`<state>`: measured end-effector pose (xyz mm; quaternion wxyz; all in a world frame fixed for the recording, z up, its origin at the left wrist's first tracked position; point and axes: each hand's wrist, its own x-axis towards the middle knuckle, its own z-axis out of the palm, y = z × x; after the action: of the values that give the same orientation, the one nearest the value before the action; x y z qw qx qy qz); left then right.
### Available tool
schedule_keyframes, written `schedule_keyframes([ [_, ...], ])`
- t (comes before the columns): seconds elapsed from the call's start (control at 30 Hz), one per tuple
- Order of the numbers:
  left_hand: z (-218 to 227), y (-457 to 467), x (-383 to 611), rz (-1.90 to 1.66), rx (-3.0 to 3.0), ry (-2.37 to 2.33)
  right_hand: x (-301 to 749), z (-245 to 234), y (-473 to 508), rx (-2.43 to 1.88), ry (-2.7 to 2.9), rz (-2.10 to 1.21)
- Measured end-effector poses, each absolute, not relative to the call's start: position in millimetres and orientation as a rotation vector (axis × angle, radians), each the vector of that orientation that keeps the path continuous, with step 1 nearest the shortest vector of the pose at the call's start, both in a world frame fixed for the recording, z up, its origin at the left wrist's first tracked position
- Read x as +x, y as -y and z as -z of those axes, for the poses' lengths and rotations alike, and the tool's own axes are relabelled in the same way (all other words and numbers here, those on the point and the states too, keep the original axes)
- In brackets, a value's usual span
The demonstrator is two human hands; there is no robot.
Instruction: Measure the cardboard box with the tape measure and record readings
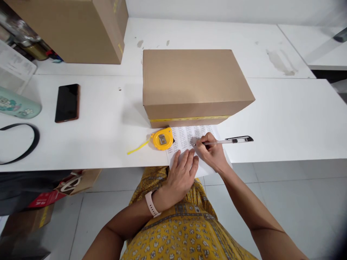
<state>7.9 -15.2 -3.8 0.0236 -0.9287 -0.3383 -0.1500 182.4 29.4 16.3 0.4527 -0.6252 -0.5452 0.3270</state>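
A sheet of paper (177,139) covered with columns of handwriting lies at the table's front edge, its lower part jutting over. My right hand (211,151) grips a clear pen (230,141) with a black clip, its tip at the writing. Flat on the sheet's lower left rests my left hand (183,175), fingers stretched out. A yellow tape measure (162,139) sits on the paper's left edge, its yellow strap trailing left. Just behind stands a closed cardboard box (192,79) with yellow tape along its front; it seems to cover the sheet's far edge.
On the left of the white table (103,144) are a phone (67,103), a pale green bottle (18,104) and a black band (34,139). A larger cardboard box (73,32) stands at the back left. Below the table are bags and a box (29,220).
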Motion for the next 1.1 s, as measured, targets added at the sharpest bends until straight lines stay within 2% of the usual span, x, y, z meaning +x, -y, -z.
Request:
schedule_keyframes([
  [1.1,3.2,15.4,7.2,0.451,-2.9,1.05,181.7,-18.5,-29.5,-1.517,1.345,-0.795],
])
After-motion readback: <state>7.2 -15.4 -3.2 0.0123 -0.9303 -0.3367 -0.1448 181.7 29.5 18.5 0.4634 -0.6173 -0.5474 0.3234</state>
